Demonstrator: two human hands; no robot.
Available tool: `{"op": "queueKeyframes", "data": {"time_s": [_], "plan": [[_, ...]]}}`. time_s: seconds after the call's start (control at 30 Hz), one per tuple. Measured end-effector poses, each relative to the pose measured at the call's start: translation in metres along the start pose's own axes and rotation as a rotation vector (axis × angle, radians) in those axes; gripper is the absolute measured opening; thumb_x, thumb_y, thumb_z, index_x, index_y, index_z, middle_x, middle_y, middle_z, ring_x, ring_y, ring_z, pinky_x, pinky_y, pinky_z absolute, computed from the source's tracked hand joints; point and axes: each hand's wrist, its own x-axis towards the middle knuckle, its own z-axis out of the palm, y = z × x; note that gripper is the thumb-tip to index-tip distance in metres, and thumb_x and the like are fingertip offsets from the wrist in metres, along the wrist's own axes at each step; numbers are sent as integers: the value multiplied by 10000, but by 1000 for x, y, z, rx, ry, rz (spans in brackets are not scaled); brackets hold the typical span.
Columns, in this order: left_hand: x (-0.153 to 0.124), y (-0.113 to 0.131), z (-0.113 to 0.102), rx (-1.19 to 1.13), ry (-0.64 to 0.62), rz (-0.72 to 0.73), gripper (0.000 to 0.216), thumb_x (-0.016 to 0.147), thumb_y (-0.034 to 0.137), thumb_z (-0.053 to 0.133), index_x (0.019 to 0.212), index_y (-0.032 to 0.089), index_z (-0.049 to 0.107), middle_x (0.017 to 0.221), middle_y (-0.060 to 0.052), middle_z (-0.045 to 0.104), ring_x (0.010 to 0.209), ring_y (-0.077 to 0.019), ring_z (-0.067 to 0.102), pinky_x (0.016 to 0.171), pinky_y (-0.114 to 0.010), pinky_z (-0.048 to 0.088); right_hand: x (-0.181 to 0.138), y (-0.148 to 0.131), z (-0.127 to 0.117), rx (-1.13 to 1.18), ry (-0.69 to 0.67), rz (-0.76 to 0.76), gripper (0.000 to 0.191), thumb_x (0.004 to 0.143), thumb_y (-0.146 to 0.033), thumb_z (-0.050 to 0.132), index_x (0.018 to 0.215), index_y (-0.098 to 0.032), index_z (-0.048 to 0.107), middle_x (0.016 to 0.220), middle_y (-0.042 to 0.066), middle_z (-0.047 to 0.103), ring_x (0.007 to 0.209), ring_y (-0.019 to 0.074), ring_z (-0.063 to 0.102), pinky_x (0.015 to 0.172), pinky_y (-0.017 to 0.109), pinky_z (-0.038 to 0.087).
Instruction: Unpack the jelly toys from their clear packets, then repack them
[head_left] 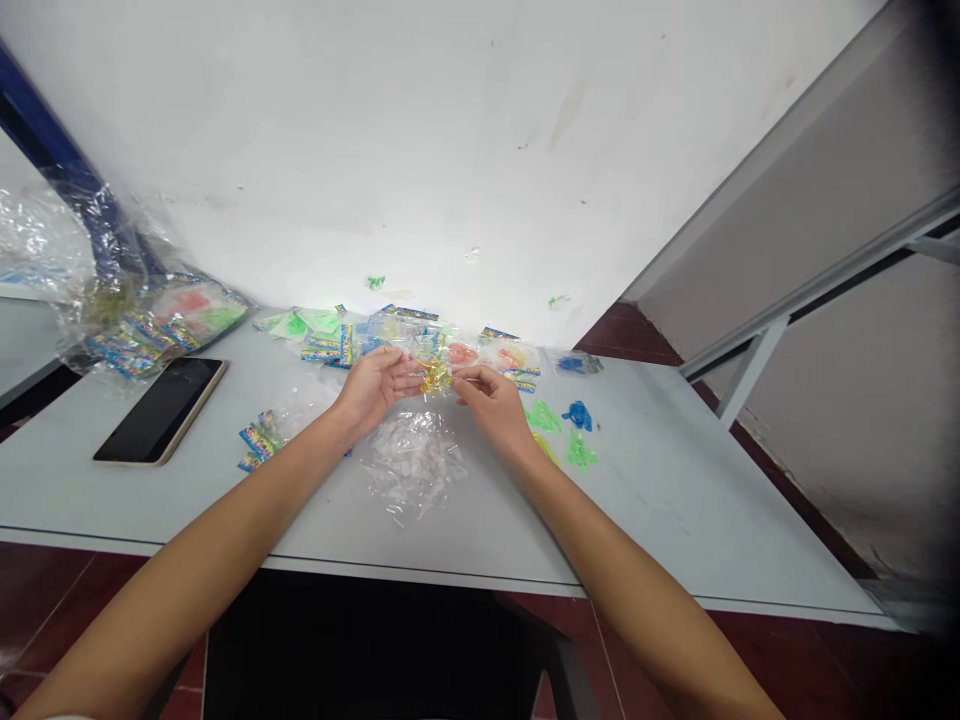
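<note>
My left hand and my right hand meet over the middle of the white table. Between their fingertips is a small clear plastic bag with a yellow gel toy inside, and both hands pinch it. A loose heap of clear plastic film lies just below my hands. Green and blue gel toys lie right of my right hand. Behind my hands is a row of packets with colourful header cards.
A black-screened phone in a beige case lies on the table at the left. A large clear plastic bag bulges over the far left corner. A white wall rises behind the table, and a dark red tiled floor shows past its right side.
</note>
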Motion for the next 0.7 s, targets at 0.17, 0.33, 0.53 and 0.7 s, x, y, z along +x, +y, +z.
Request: {"op": "queueKeyframes", "data": {"time_s": [0.17, 0.33, 0.53, 0.7], "plan": [[-1, -1, 2, 23, -10, -7, 181, 736, 259, 659, 740, 195, 490, 720, -22, 664, 639, -166, 661, 684, -324, 517, -3, -2, -1, -110, 134, -302, 154, 821, -276, 574, 930, -229, 672, 1110, 71, 667, 1038, 214, 628, 833, 365, 537], [-5, -7, 7, 49, -98, -40, 218, 742, 292, 690, 763, 197, 494, 679, 4, 617, 609, -161, 644, 660, -323, 515, -8, -6, 5, -290, 107, -515, 148, 843, -322, 643, 971, -260, 686, 1185, 91, 628, 1178, 249, 574, 961, 430, 501], [-7, -17, 11, 105, -104, -9, 240, 757, 320, 697, 768, 196, 491, 694, 21, 584, 613, -147, 637, 641, -305, 524, -8, 0, 11, -431, 110, -609, 120, 838, -313, 670, 934, -241, 672, 1216, 113, 607, 1214, 269, 554, 1009, 456, 474], [-10, -17, 13, 162, -112, -2, 188, 824, 299, 622, 770, 193, 477, 728, 0, 611, 625, -155, 648, 658, -318, 531, -5, 4, 10, -430, 130, -627, 127, 848, -296, 658, 962, -244, 679, 1195, 104, 628, 1214, 262, 561, 1026, 453, 466]]}}
